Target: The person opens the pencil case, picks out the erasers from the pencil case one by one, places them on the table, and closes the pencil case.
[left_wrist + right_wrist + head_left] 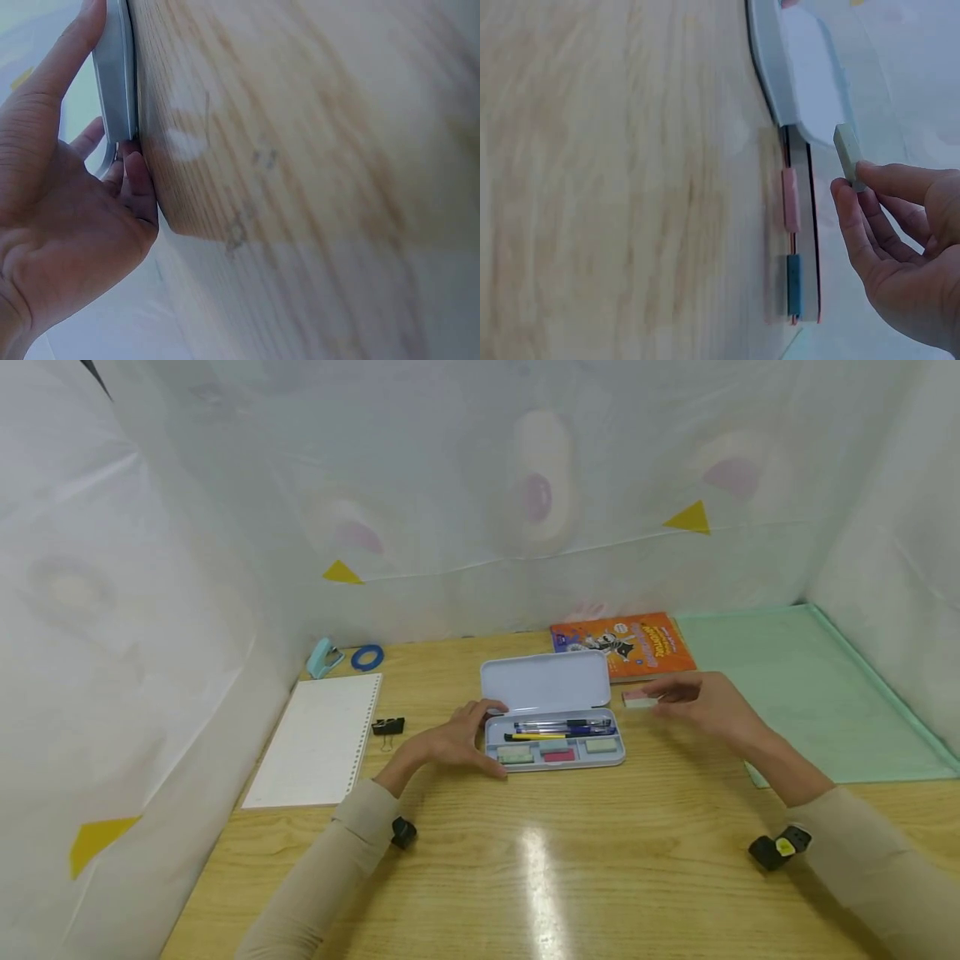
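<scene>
My left hand (453, 739) grips the left end of a light blue pencil case (545, 683), thumb at the front and fingers behind. The case stands with its lid raised. In its tray lie several pens (536, 737) and several small block erasers (558, 756). Between thumb and fingertips, my right hand (919, 247) pinches a pale green eraser (847, 156), held above the table to the right of the case. Below it, a pink eraser (790, 199) and a blue eraser (794, 285) rest along the book's edge. In the head view the right hand hides the blue one.
An orange book (652, 643) lies behind the case, a pale green mat (840, 710) to the right. At left are a spiral notebook (318, 739), a black binder clip (388, 727), a blue tape roll (367, 657) and a light blue stapler-like object (322, 657). White sheeting surrounds the table.
</scene>
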`<move>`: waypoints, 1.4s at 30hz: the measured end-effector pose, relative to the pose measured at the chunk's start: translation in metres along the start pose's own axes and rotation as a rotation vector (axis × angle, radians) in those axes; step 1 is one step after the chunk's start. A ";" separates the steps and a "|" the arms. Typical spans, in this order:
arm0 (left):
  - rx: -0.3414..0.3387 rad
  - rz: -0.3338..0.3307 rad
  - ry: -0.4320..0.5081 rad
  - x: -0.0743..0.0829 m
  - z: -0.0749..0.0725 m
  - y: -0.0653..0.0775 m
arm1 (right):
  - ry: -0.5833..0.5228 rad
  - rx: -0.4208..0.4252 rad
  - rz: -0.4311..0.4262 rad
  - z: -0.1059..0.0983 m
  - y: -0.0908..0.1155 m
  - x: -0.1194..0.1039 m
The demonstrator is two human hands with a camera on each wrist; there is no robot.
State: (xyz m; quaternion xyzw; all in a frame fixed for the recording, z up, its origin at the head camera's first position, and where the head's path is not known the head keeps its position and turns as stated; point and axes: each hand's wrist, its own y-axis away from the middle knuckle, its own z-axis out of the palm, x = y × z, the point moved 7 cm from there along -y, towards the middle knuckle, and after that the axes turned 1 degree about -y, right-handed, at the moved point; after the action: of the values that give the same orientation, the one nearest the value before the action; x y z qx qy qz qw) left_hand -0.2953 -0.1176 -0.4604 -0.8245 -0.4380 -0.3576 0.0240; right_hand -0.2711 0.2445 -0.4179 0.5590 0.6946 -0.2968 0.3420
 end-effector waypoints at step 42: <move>-0.011 -0.005 0.001 0.003 -0.002 0.002 | -0.047 -0.040 0.034 -0.008 0.012 0.024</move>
State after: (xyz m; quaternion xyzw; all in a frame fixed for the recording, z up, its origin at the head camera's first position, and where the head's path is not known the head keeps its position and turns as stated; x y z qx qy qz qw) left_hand -0.2932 -0.1173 -0.4564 -0.8232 -0.4382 -0.3606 0.0189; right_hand -0.2643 0.2672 -0.4332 0.5566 0.6828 -0.2899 0.3743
